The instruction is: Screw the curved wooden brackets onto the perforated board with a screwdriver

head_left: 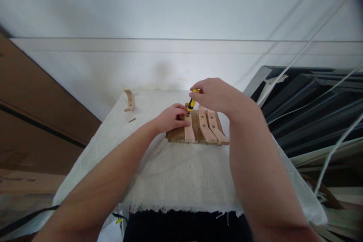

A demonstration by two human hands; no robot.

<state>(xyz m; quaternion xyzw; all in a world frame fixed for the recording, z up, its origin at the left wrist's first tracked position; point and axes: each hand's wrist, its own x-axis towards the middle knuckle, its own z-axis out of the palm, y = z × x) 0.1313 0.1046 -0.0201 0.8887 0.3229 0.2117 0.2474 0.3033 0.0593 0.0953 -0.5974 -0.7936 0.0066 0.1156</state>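
Observation:
A yellow and black screwdriver (192, 103) stands nearly upright in the fingers of my right hand (214, 92). Its lower end meets a hole area on a curved wooden piece (189, 133), where the tip is too small to make out. From the left side, my left hand (172, 118) grips that same piece, fingers and thumb around the screwdriver's end. Beneath lies a brown wooden board (175, 135). Two similar pieces rest on its right half: a middle curved piece (204, 124) and a right curved piece (214, 125), both with dark holes or screw heads.
Another curved wooden piece (129, 100) lies at the table's far left, with a small screw (132, 120) nearby. A pale cloth (181, 174) covers the table, which meets a white wall (159, 68). Large cardboard (36, 109) stands left; dark metal parts (309, 106) and white cords fill the right.

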